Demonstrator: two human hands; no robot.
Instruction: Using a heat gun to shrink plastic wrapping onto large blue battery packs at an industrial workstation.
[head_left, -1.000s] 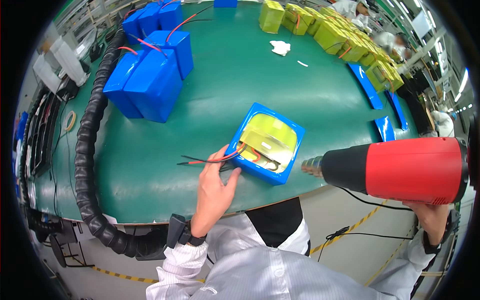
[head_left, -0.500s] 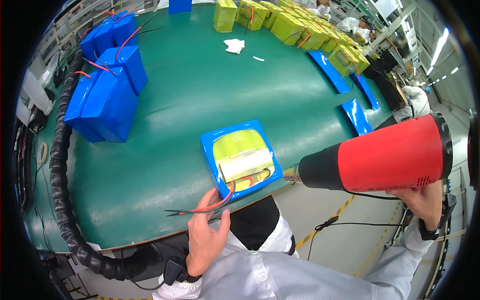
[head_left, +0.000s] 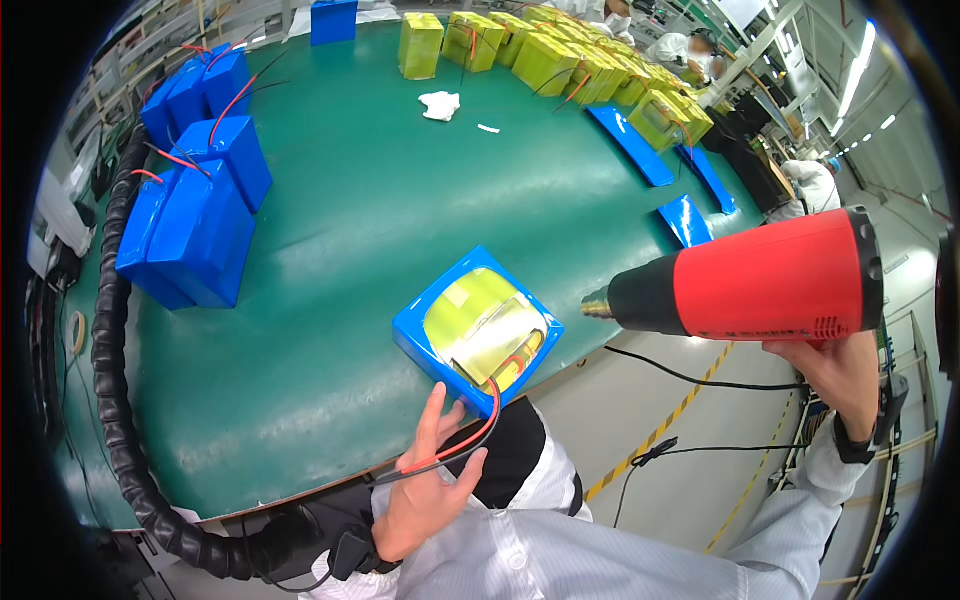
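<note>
A battery pack (head_left: 482, 318) lies at the table's near edge, wrapped in blue film with a yellow-green top showing through the opening. Red and black wires (head_left: 462, 446) come out of its near side and cross my left hand (head_left: 425, 500). That hand has its fingers spread, the fingertips against the pack's near side. My right hand (head_left: 845, 385) is closed round the handle of a red and black heat gun (head_left: 765, 278); the handle is mostly hidden. The gun's metal nozzle (head_left: 597, 304) points left at the pack, a short gap away from it.
Blue-wrapped packs (head_left: 200, 230) stand at the left beside a thick black corrugated hose (head_left: 112, 380). Several yellow-green packs (head_left: 545, 62) line the far side. Flat blue film sleeves (head_left: 630, 145) and a white scrap (head_left: 440, 106) lie on the green table (head_left: 340, 200). Co-workers (head_left: 680, 52) are beyond.
The pack has turned clockwise on the table, with my left fingers staying at its near side. The heat gun has risen slightly in view, and its nozzle is farther from the pack.
</note>
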